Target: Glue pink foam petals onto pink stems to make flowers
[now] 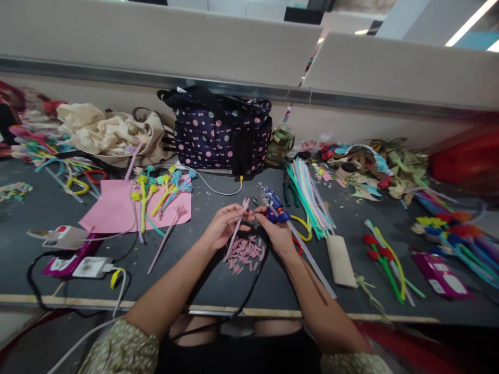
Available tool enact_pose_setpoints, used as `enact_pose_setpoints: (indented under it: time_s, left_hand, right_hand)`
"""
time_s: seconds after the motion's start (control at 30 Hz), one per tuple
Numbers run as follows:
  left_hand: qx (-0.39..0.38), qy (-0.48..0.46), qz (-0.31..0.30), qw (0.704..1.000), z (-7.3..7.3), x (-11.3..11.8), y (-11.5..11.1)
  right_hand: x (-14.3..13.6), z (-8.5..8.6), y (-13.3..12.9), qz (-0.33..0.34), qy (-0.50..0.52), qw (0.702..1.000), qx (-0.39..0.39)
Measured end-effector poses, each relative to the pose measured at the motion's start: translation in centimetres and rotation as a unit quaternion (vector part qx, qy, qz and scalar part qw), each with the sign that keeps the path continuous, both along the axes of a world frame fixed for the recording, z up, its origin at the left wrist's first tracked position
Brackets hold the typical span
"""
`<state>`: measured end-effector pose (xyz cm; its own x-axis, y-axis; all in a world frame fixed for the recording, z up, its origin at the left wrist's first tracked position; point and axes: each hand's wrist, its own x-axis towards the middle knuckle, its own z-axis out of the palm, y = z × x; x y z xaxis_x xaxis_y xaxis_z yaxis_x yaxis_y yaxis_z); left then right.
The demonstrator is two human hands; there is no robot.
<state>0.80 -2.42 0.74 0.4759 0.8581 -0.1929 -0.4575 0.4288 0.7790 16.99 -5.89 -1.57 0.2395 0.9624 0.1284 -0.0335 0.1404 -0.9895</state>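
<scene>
Between the thumb and fingers of my left hand [226,224] is a pink pipe cleaner [235,236], held slanting with small pieces at its top end. My right hand [273,228] is closed in a pinch close to that top; whatever is between its fingertips is too small to make out. Just beyond the right hand is a blue hot glue gun [275,205], with a long clear glue stick [310,257] running out of its back past the right forearm. Below both hands lies a pile of short pink cut pieces [245,253].
Pliers [290,189], yellow-handled scissors [303,228] and a bundle of pipe cleaners [310,195] lie to the right. Finished pipe-cleaner flowers [163,195] rest on a pink sheet [111,208]. A dark patterned bag [210,135] stands at the back. A black cable [253,285] crosses the front edge.
</scene>
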Motion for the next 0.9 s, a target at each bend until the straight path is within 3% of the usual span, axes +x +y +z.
enact_pose_setpoints:
  time_s: [0.23,0.47,0.9]
  left_hand:
    - [-0.022,0.021,-0.013,0.999,-0.3,-0.2,0.3]
    - [-0.014,0.078,-0.058,0.995,0.1,-0.3,0.1]
    - [-0.003,0.12,-0.087,0.989,0.3,-0.1,-0.3]
  right_hand:
    - [0.0,0.2,0.1,-0.049,0.037,0.998,-0.02]
    - [0.3,1.8,-0.6,-0.013,0.067,0.998,-0.013]
    - [1.1,1.8,-0.6,0.052,-0.002,0.997,-0.052]
